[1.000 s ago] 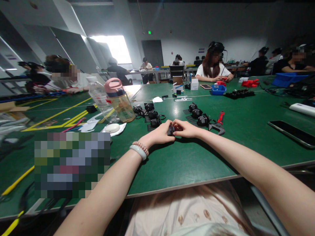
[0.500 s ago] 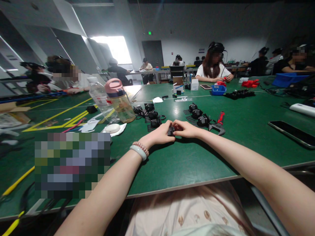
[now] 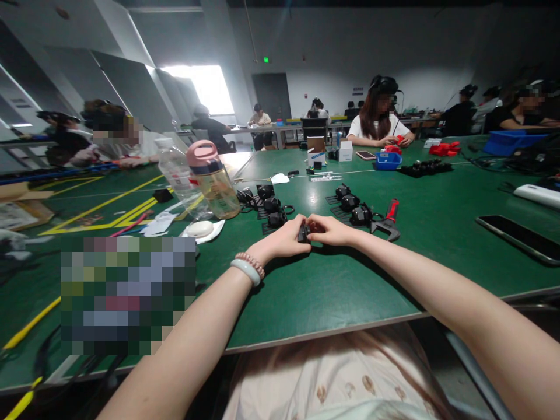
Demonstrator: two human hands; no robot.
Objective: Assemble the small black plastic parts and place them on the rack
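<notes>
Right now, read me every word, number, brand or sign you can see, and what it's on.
No text is legible.
Held black part: none readable.
White box: label too small.
Blue-printed box: too small.
Pink-lidded bottle: markings blurred.
Clear bottle: print blurred.
Green lit sign: too small.
Purplish wall sign: too small.

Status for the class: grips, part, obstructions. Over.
Left grip, right grip: both on small black part. Part partly hidden by fingers. Adjustable wrench nearby, not blocking.

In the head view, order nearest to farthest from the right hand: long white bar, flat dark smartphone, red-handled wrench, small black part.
1. Small black part: held by the right hand.
2. Red-handled wrench: close by, right.
3. Flat dark smartphone: farther right.
4. Long white bar: beyond the smartphone, right edge.
</notes>
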